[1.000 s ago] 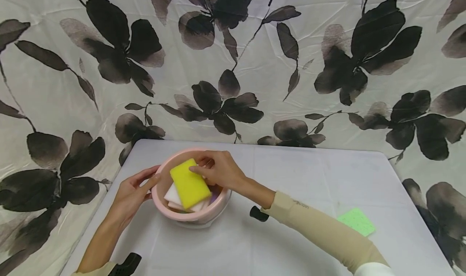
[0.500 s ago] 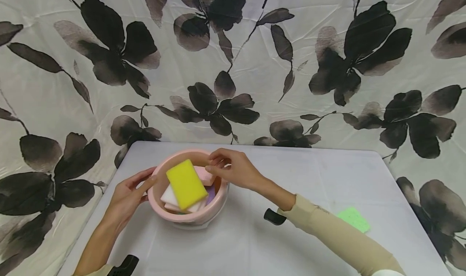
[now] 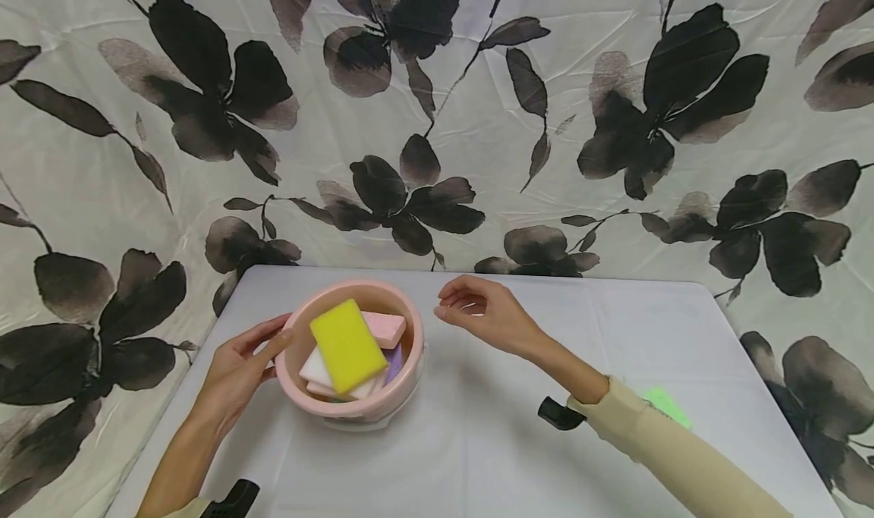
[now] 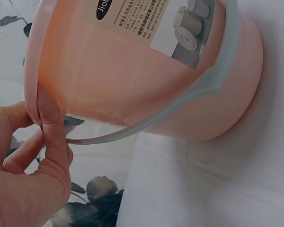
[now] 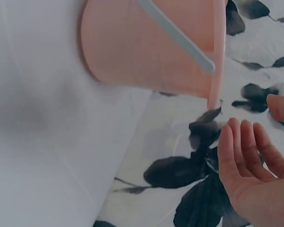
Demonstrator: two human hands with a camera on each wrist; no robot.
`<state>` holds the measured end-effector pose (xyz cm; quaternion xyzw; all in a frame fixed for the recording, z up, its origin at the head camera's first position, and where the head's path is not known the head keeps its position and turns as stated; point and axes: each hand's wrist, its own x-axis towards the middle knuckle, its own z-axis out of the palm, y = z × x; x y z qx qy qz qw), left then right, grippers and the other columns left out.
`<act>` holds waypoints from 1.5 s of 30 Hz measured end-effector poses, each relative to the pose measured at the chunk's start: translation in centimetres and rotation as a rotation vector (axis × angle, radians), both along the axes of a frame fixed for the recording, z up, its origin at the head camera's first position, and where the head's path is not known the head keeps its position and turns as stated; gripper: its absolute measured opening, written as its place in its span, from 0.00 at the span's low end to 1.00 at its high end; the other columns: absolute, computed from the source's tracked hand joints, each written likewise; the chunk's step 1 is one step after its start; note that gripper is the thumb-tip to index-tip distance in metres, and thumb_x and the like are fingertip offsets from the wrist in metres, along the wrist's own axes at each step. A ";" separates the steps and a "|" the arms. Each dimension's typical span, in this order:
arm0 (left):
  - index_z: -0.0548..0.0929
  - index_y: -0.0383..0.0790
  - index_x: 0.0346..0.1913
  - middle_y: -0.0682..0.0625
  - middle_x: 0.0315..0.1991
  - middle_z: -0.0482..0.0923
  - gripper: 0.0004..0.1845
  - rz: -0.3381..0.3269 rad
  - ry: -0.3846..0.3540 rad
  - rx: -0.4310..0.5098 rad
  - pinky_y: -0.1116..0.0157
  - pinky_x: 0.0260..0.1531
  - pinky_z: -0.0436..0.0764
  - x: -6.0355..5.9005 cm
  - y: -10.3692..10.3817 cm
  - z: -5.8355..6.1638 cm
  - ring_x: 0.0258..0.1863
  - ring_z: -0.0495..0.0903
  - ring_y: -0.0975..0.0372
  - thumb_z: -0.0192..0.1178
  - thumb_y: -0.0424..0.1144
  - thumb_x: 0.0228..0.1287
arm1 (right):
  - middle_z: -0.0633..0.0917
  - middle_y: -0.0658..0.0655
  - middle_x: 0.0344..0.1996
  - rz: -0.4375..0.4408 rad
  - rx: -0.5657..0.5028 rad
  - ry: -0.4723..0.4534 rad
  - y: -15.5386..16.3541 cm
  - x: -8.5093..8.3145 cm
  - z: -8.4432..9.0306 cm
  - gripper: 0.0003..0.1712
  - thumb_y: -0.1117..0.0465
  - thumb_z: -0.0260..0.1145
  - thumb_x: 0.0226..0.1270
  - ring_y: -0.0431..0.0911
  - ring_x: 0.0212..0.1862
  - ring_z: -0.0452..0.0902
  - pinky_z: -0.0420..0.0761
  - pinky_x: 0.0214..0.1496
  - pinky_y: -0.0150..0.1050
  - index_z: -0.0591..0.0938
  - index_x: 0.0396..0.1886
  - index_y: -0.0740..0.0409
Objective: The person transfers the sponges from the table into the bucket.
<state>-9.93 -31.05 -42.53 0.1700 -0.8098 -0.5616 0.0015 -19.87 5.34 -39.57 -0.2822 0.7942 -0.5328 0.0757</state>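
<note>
A pink bucket point(image 3: 403, 389) stands on the white-covered table. My left hand point(image 3: 235, 370) pinches its rim between thumb and fingers, seen closely in the left wrist view. Inside the bucket, a yellow sponge point(image 3: 348, 347) lies tilted on top. Beside and under it are a pink sponge point(image 3: 385, 330), a white piece point(image 3: 315, 370) and a purple piece point(image 3: 394, 362), partly hidden. My right hand point(image 3: 488, 317) hovers just right of the bucket, its fingers loosely bent and holding nothing. The right wrist view shows that hand point(image 5: 255, 175) apart from the rim.
A green sponge point(image 3: 668, 406) lies at the right of the table, partly covered by the right sleeve. The bucket's grey handle point(image 4: 180, 101) hangs down along its side. A floral cloth point(image 3: 410, 124) rises behind the table's back edge.
My right hand has let go of the pink sponge in the bucket and moved right, out past the rim. The left hand still holds the rim.
</note>
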 end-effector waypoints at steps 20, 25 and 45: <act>0.67 0.43 0.78 0.42 0.75 0.65 0.40 0.014 -0.007 0.006 0.74 0.41 0.83 0.3 0.1 -0.1 0.45 0.78 0.77 0.61 0.60 0.71 | 0.86 0.52 0.47 -0.096 0.024 -0.004 8.3 1.4 -1.6 0.15 0.56 0.73 0.70 0.46 0.49 0.82 0.81 0.58 0.36 0.83 0.53 0.54; 0.67 0.43 0.78 0.42 0.75 0.65 0.40 0.017 -0.001 0.009 0.74 0.41 0.83 0.4 0.1 -0.1 0.45 0.78 0.77 0.61 0.60 0.71 | 0.86 0.54 0.48 -0.129 0.023 0.002 10.0 1.7 -2.1 0.15 0.57 0.72 0.70 0.46 0.49 0.83 0.80 0.58 0.33 0.83 0.53 0.55; 0.67 0.43 0.78 0.43 0.75 0.65 0.40 0.030 0.001 0.035 0.74 0.43 0.83 0.5 0.5 -0.2 0.47 0.77 0.78 0.62 0.59 0.71 | 0.84 0.56 0.51 -0.265 0.075 -0.016 16.8 3.5 -4.1 0.17 0.57 0.70 0.73 0.38 0.53 0.83 0.80 0.56 0.29 0.82 0.56 0.58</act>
